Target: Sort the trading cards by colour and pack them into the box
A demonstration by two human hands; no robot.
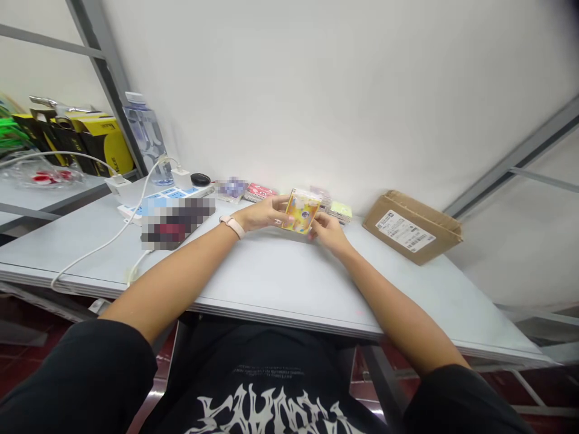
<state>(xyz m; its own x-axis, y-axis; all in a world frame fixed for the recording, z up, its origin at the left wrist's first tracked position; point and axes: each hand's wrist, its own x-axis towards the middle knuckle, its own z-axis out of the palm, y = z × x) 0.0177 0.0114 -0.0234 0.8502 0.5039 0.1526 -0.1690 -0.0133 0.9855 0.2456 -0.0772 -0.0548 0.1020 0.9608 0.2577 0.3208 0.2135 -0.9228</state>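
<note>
My left hand [266, 213] is closed on yellow illustrated trading cards [300, 212], thumb across the front and fingers behind the upper left edge. The cards are tilted up above the table, front toward me; how many there are I cannot make out. At their lower right edge, my right hand [329, 234] pinches the side with thumb and fingertips. Just behind lie small stacks of cards: a red stack [260, 191], a purple stack [232, 189], a yellow-green stack [340, 211] and a pinkish stack [322, 194] partly hidden by the held cards.
A cardboard box [411, 229] with a white label stands at the right. On the left are a power strip [169, 199], white cables, a blurred dark object [178, 224], a black mouse [199, 179] and a large water bottle [149, 141]. The wall rises behind the table [289, 277].
</note>
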